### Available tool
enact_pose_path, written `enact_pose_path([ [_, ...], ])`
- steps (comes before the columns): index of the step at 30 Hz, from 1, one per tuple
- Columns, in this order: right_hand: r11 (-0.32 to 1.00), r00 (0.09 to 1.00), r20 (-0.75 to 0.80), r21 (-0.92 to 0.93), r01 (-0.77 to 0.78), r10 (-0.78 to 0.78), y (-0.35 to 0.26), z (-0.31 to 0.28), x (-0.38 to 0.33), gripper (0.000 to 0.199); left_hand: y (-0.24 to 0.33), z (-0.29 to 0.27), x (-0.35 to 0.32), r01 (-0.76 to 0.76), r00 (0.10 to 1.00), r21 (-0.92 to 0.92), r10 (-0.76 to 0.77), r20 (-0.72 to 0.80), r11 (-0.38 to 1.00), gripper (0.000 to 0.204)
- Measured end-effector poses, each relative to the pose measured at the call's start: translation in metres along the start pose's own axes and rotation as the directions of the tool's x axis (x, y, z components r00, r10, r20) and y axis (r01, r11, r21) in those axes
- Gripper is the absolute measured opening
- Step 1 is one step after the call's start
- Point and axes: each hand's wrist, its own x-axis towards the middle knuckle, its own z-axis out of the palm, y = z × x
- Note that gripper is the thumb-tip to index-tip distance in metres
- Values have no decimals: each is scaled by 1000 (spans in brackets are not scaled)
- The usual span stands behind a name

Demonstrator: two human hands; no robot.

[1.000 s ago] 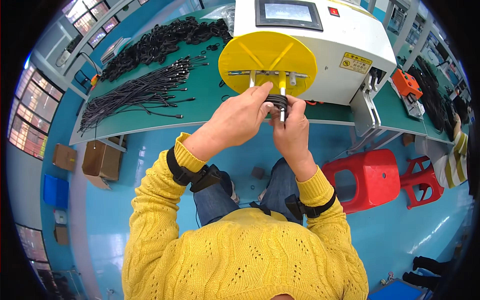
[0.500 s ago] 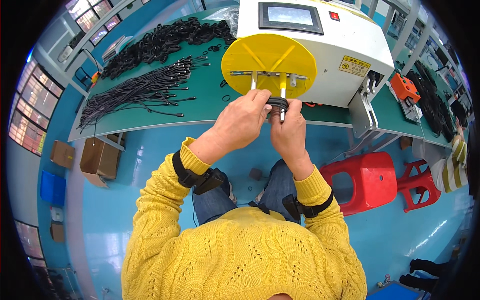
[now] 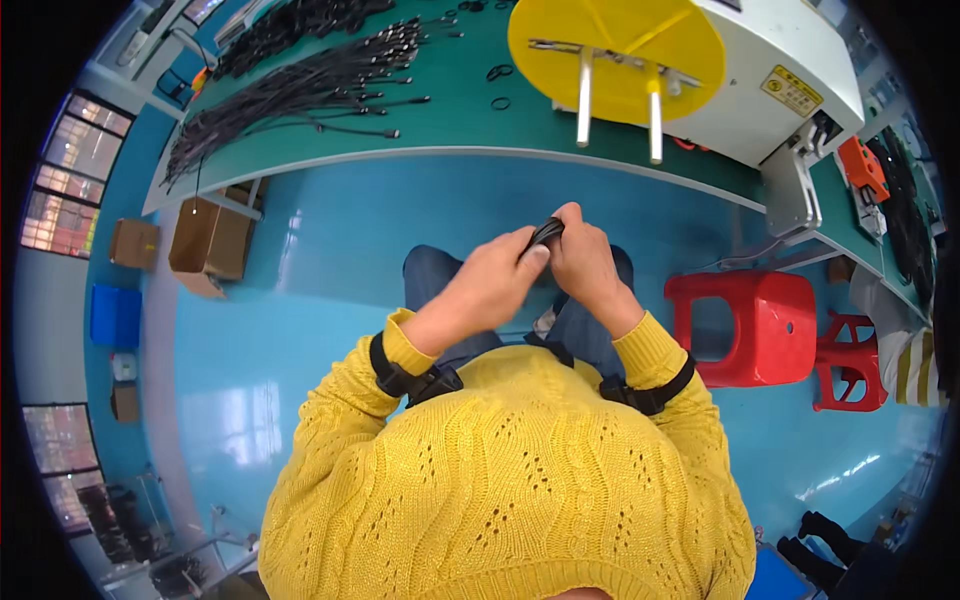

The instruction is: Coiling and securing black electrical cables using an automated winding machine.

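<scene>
- Two bare hands close together above the lap, pinching a black cable coil between them.
- Left hand on the coil's left side, thumb laid over the near end; right hand on the right side, fingers curled toward the far end.
- Coil well below the two rods of the yellow disc, apart from both.
- Hidden: most of the coil, under fingers and thumb; cannot tell the number of turns, or whether held by a tie.
- Left fingertips tucked behind the coil, hard to make out.
- Cut off at the upper edge: yellow disc, white machine and the heap of black rings; at far right, partly in dark rim, a striped sleeve.
- Front edge of the green table beyond the hands, blue floor visible between.
- Cable bundle on the table, up and left, well away from the hands.
- To the right, near the right forearm, a red stool.
</scene>
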Motion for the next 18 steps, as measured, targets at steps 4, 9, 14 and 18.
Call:
enact_pose_path([
  [4,977,985,93,166,130,-147,6,22,-4,16,-38,-4,-3,168,977,-369,-105,185,914,23],
  [9,957,978,99,245,154,-183,3,39,1,16,-30,3,-7,650,741,-757,-281,611,68,24],
  [14,987,944,290,70,144,-158,4,25,-2,14,-42,0,-1,875,477,-440,-209,854,200,27],
  [18,936,816,562,-198,292,-135,1,17,-4,18,-51,18,0,972,150,-101,-226,963,214,24],
])
